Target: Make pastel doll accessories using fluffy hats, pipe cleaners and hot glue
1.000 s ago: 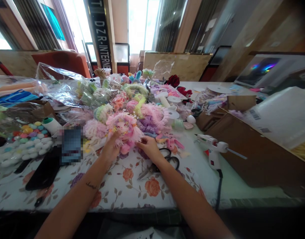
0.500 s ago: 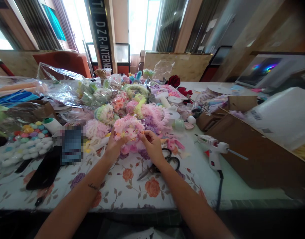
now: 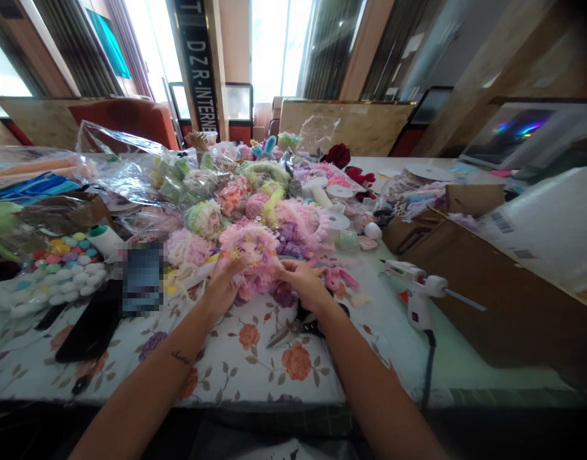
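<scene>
A pink fluffy doll head (image 3: 251, 246) with a painted face is held up above the near side of the table. My left hand (image 3: 225, 281) grips its left side, thumb across the front below the face. At its right lower edge, my right hand (image 3: 297, 279) pinches the pink trim; the fingertips are partly hidden. Below the right wrist lie black-handled scissors (image 3: 293, 329), partly covered by the forearm. Behind the doll head is a heap of fluffy pieces, among them a pink ruffled ring (image 3: 317, 220) and a green-and-white fluffy head (image 3: 203, 220).
A white glue gun (image 3: 418, 291) lies at right beside a cardboard box (image 3: 504, 306). On the left are a bag of pompoms (image 3: 68, 275), a thread spool (image 3: 105, 243), a black phone-like slab (image 3: 89, 329) and a blurred-out screen (image 3: 142, 279). A flowered cloth (image 3: 216, 377) covers the front.
The doll head has tipped, so its face shows more fully. My right hand has shifted slightly right and down along its edge, and its forearm now covers more of the scissors.
</scene>
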Action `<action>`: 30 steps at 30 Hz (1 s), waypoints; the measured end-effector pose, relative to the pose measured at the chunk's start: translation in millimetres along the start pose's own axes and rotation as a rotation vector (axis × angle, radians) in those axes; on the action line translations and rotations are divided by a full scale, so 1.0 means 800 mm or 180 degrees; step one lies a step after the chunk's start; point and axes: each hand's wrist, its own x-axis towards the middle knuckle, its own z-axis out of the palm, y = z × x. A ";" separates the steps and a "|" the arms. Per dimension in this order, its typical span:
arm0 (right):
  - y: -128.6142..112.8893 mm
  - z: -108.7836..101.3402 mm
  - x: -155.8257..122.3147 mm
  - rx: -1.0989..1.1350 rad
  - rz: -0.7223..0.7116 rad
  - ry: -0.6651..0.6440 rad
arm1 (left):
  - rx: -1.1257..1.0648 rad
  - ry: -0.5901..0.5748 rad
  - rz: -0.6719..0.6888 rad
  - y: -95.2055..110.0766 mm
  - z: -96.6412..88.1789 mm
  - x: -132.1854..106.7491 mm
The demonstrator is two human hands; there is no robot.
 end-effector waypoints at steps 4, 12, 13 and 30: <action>-0.011 -0.021 0.000 -0.0043 -0.0348 0.0043 | -0.0079 -0.0015 0.0014 -0.001 -0.003 0.004; -0.010 0.017 -0.008 0.0616 -0.0709 0.0043 | 0.0260 -0.0269 0.0044 -0.004 0.012 -0.007; -0.010 0.022 -0.009 0.0608 -0.0683 0.0025 | 0.0377 -0.0175 0.0086 -0.005 0.012 -0.007; 0.000 0.027 0.004 0.1337 -0.0440 0.0571 | 0.2268 0.0145 0.1821 -0.006 -0.002 -0.013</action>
